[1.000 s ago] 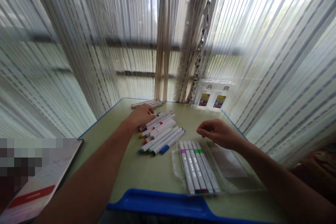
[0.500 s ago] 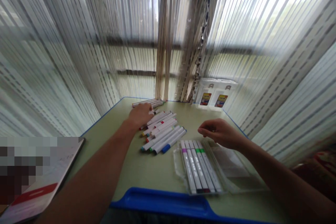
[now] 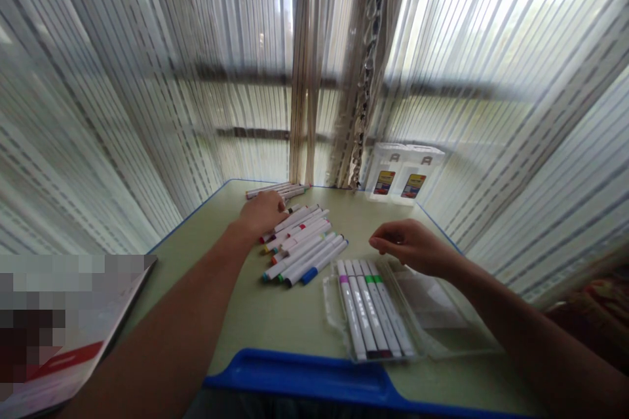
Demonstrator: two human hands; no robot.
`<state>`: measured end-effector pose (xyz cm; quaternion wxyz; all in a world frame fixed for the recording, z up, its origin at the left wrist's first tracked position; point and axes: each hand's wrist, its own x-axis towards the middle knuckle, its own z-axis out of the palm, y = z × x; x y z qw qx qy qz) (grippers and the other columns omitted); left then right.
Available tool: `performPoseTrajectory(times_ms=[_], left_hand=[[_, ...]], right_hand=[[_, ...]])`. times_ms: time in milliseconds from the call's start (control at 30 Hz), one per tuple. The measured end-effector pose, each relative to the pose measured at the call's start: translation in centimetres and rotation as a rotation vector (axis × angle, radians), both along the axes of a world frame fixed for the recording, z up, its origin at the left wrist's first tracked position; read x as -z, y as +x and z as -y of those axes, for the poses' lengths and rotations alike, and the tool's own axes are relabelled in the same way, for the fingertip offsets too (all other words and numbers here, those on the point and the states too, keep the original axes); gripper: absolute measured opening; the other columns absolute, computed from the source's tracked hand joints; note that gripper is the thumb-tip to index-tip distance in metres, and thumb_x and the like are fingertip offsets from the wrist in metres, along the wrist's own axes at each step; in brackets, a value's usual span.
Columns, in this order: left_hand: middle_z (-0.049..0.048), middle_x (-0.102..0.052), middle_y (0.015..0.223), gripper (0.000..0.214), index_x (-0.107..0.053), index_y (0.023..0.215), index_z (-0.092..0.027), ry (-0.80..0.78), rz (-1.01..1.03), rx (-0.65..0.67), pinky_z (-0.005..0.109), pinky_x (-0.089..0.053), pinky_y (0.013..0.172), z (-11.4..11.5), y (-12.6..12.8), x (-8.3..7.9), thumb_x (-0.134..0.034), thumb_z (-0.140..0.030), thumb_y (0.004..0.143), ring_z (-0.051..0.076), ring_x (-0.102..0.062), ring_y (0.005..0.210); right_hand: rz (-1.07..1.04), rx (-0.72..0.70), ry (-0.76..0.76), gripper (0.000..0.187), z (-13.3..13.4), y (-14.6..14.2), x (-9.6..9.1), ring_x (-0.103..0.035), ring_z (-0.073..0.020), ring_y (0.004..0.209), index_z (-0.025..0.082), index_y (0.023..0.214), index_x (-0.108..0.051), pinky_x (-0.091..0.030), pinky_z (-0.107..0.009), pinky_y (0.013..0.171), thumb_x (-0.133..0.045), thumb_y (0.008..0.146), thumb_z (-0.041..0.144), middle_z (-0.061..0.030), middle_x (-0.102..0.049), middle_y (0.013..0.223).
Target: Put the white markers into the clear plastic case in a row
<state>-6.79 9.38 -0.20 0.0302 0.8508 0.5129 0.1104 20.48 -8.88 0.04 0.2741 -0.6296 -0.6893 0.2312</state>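
Observation:
My left hand [image 3: 263, 212] rests palm down on the far end of a loose pile of white markers [image 3: 304, 247] with coloured caps, its fingers curled over the top ones. My right hand [image 3: 410, 245] hovers above the table just past an open clear plastic case [image 3: 432, 314], with the fingers drawn together and nothing visible in them. Several markers [image 3: 371, 308] lie side by side in the left half of that case.
A few more markers [image 3: 278, 190] lie at the table's far edge by the curtains. Two white marker boxes [image 3: 405, 173] stand at the back right. A booklet with a red band [image 3: 73, 357] lies at the left. A blue rim [image 3: 295, 376] runs along the near edge.
Both hands stay almost where they were; the view has shifted slightly and my right hand has crept a little toward the case.

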Motion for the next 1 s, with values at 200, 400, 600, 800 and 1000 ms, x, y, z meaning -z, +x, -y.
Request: performPoseTrajectory(times_ms=[200,400,600,800,1000], left_hand=[[0.0126,-0.076,0.098,0.02,-0.076,0.09,-0.018,-0.002,-0.005,-0.009,0.033,-0.052,0.081,0.2,0.3,0.3,-0.063,-0.031,0.083,0.028,-0.07,0.097],[0.0203,-0.071,0.106,0.027,-0.074,0.088,-0.009,0.088,0.052,0.052,0.038,-0.048,0.094,0.9,0.9,-0.3,-0.052,-0.024,0.089,0.03,-0.066,0.104],[0.0175,-0.068,0.103,0.04,-0.069,0.1,-0.006,0.164,0.287,0.068,0.036,-0.047,0.091,2.6,2.5,-2.4,-0.036,-0.028,0.099,0.025,-0.063,0.1],[0.0015,-0.059,0.073,0.037,-0.067,0.09,-0.013,-0.46,1.036,0.23,0.022,-0.035,0.049,5.4,5.1,-2.7,-0.047,-0.043,0.098,0.009,-0.046,0.052],[-0.001,-0.057,0.068,0.03,-0.066,0.086,-0.012,-0.817,1.244,0.352,0.019,-0.03,0.042,7.1,6.7,-1.5,-0.064,-0.042,0.092,0.005,-0.043,0.046]], right_hand=[[-0.03,-0.002,-0.003,0.029,0.0,0.0,0.1,-0.049,-0.0103,0.05,0.013,0.079,-0.072,-0.038,-0.025,0.048,-0.059,0.087,0.039,-0.0043,-0.066,0.067],[-0.035,0.005,0.025,0.029,0.0,0.1,0.1,-0.051,-0.0108,0.051,0.013,0.079,-0.073,-0.038,-0.024,0.048,-0.06,0.086,0.038,-0.0047,-0.067,0.067],[-0.033,-0.001,0.043,0.03,-0.1,0.2,0.4,-0.052,-0.0115,0.054,0.013,0.08,-0.074,-0.038,-0.024,0.048,-0.06,0.087,0.039,-0.0058,-0.068,0.067],[-0.042,0.012,0.09,0.031,-0.1,0.4,0.4,-0.05,-0.01,0.049,0.014,0.079,-0.073,-0.036,-0.024,0.047,-0.06,0.089,0.04,-0.0049,-0.068,0.065],[-0.067,0.022,0.124,0.033,-0.1,0.3,0.4,-0.05,-0.009,0.047,0.014,0.077,-0.072,-0.035,-0.023,0.046,-0.059,0.091,0.042,-0.0043,-0.067,0.065]])
